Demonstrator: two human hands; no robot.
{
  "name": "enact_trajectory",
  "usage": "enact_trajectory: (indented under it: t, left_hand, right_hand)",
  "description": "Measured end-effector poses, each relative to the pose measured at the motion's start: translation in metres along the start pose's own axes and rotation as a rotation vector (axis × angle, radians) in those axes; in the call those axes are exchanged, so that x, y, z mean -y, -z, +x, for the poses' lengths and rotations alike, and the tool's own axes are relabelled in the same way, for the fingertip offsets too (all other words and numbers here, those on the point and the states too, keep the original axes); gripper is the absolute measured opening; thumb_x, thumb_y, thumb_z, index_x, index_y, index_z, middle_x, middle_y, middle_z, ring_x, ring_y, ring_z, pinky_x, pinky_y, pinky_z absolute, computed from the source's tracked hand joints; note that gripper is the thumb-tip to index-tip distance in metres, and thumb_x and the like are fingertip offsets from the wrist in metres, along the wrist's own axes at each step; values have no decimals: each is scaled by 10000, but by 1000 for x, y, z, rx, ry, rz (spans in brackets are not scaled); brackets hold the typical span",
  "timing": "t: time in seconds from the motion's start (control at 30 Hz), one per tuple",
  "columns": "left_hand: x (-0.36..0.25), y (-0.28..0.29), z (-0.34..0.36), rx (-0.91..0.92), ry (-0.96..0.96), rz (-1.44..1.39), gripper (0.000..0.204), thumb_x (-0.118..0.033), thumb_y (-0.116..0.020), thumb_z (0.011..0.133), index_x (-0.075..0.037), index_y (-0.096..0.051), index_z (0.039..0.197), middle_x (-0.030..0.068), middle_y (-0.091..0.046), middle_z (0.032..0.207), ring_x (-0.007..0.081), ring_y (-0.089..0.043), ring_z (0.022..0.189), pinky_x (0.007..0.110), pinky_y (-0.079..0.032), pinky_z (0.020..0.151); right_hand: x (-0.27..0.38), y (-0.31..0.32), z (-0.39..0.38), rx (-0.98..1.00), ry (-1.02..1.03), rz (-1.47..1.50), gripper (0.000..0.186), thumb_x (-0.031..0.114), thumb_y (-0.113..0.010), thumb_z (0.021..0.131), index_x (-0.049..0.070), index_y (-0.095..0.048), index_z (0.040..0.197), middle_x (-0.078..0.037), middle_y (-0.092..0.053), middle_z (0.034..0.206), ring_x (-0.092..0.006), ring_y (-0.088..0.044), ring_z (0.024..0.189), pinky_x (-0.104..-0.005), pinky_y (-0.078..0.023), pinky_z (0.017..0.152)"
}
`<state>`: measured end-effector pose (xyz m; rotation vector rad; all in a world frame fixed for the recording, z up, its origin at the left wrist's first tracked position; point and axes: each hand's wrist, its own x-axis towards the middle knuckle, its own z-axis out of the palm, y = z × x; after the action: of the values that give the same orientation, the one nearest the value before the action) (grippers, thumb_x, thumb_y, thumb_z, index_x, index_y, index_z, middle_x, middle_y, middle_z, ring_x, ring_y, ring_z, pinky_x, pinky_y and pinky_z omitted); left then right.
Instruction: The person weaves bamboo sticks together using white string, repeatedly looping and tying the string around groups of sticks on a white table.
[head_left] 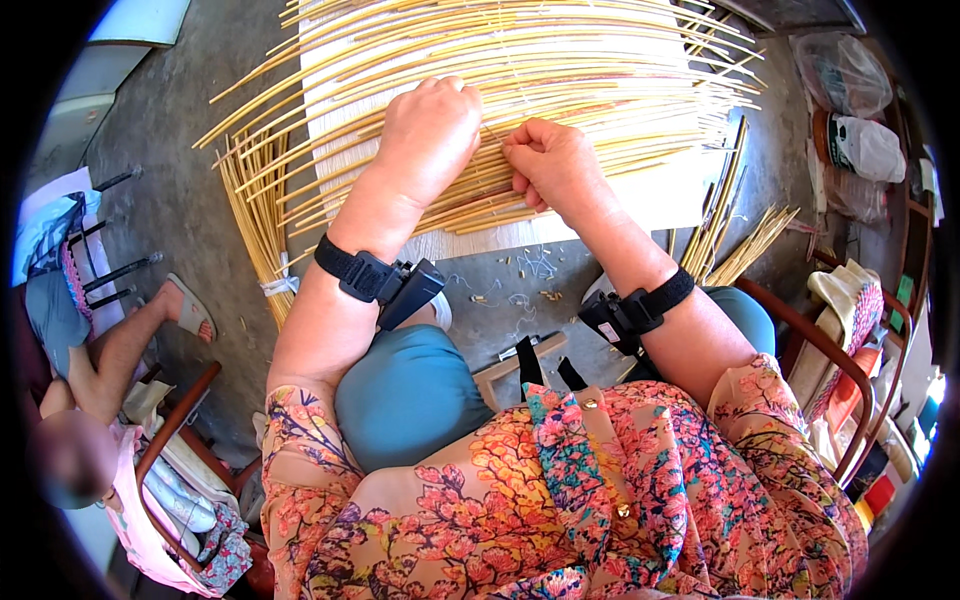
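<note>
My left hand [430, 130] is closed in a fist over a loose mat of thin yellow-brown stalks [590, 100], its fingers turned away from view. Just right of it, my right hand [556, 170] pinches with thumb and forefinger close above the stalks near the mat's front edge. A thin strand seems to run between the two hands, like string; its ends are hidden in the fingers. Pale thread crosses the stalks beyond my hands. Beneath the mat lies a white board or tabletop [620, 205].
Stalk bundles stand left [262, 215] and right [750, 245] of the white surface. Thread scraps and stalk bits [535, 265] litter the grey floor. A wooden chair arm [815, 325] is at right. Another person [120, 450] sits at left. Plastic-wrapped containers [860, 140] stand far right.
</note>
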<state>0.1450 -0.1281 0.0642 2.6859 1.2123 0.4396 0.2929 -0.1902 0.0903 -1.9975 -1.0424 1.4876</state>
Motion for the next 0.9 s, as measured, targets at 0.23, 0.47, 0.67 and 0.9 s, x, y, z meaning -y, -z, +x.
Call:
enact_trajectory:
  t: [0.23,0.47,0.67,0.9]
  left_hand:
    - [1,-1,2,33,-8,-17,81,-88,-621,717,-28,-595,765,130,-607,803,297,-617,805,398,-513,687]
    - [5,-1,1,-5,13,-81,87,-93,-620,716,-43,-548,722,126,-585,777,308,-592,773,405,-489,668]
    - [10,2,0,24,24,-198,99,-107,-631,722,-51,-552,742,116,-589,795,300,-583,755,393,-474,659]
    - [15,11,-4,148,90,-400,140,-146,-657,762,-38,-606,835,104,-593,818,292,-582,754,364,-459,643]
  right_hand:
    - [-5,-1,3,13,36,11,108,147,-565,879,53,-610,853,-13,-559,572,-66,-486,426,-214,-404,391]
    - [-8,0,7,10,68,40,134,134,-552,836,28,-628,864,-58,-596,565,-115,-557,418,-262,-470,396]
    - [-8,-3,5,34,67,16,129,175,-564,899,55,-603,927,-7,-551,583,-59,-479,429,-209,-399,386]
    - [-11,0,4,47,93,98,140,153,-551,887,36,-604,943,-38,-571,595,-96,-504,414,-249,-435,384]
